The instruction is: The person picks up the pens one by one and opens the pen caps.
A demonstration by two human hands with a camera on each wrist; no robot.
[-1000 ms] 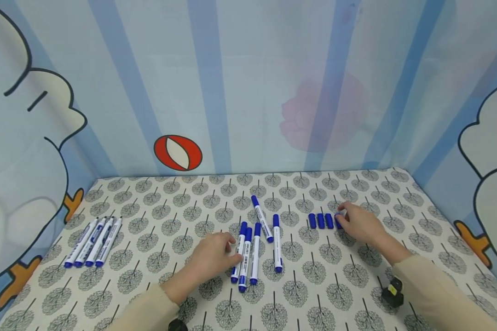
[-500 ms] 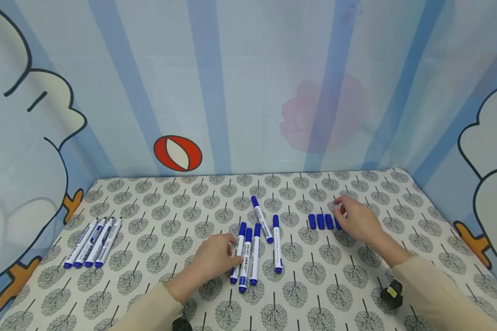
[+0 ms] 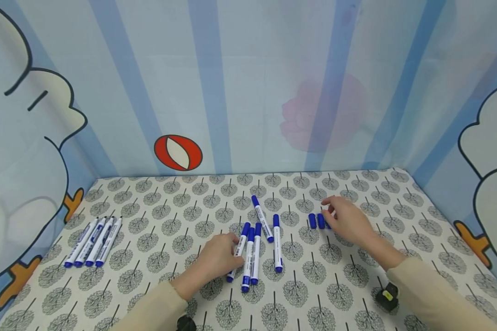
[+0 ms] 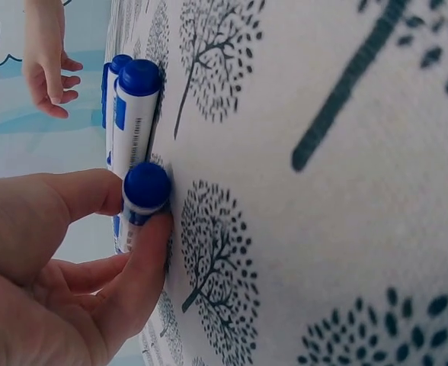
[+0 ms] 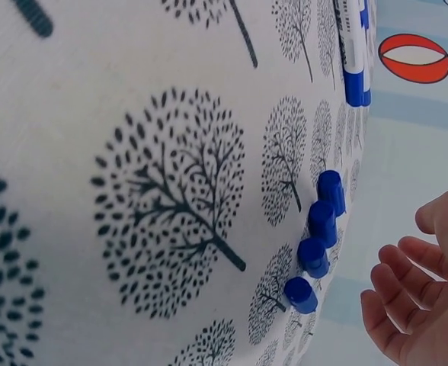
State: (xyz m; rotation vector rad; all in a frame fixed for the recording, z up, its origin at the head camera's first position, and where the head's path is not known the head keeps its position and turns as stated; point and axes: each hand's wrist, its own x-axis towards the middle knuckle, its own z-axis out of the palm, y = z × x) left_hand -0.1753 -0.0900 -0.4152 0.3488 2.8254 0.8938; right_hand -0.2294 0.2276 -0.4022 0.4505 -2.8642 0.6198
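Note:
My left hand (image 3: pixel 217 255) pinches a white whiteboard marker with a blue cap (image 3: pixel 241 243) between thumb and fingers, low over the cloth. The marker's blue end (image 4: pixel 147 185) shows between the fingertips in the left wrist view. Right beside it lie two more capped markers (image 3: pixel 248 264), side by side. My right hand (image 3: pixel 348 222) hovers with relaxed fingers over a short row of loose blue caps (image 3: pixel 312 220), hiding part of the row in the head view. In the right wrist view several caps (image 5: pixel 323 223) lie beyond the fingers, and that hand holds nothing.
Two further capped markers (image 3: pixel 262 219) (image 3: pixel 277 243) lie between the hands. Several uncapped markers (image 3: pixel 93 243) lie in a neat row at the far left, tips pointing away. A tree-print cloth (image 3: pixel 161 285) covers the table, and a printed curtain (image 3: pixel 257 92) hangs behind it.
My right hand has moved left along the row of caps. My left hand has shifted slightly right, and the marker in it has tilted, its near end swinging left.

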